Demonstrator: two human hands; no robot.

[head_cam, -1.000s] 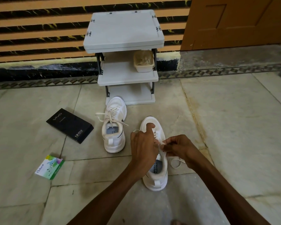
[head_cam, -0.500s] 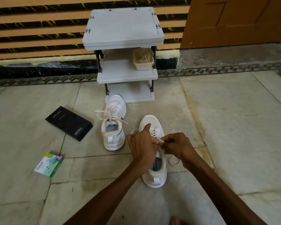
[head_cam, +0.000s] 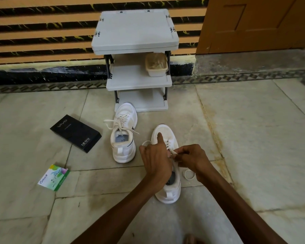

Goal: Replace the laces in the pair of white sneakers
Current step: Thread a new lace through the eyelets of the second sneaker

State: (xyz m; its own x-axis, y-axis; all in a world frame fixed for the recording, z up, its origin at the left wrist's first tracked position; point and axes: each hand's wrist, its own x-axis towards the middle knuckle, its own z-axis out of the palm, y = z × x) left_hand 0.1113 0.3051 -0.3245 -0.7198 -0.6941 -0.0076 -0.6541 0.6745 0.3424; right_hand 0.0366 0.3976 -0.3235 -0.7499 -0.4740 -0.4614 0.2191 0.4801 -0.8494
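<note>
Near sneaker [head_cam: 165,133] is lying toe-away along the forearms. Right hand [head_cam: 192,157] is pinching its lace [head_cam: 173,152], and left hand [head_cam: 155,159] is gripping the loop [head_cam: 145,143] (index finger straight).

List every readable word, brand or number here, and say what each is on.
"vivo": lid of the black box.
"120W": same box, near its corner.
"Odonil": green-and-white packet.
Insole print in the laced sneaker: too blurred to read.

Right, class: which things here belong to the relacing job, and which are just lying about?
Job: near white sneaker; far white laced sneaker; cream lace.
Lying about: black rectangular box; green-and-white packet; grey plastic shelf rack; beige tub.
</note>
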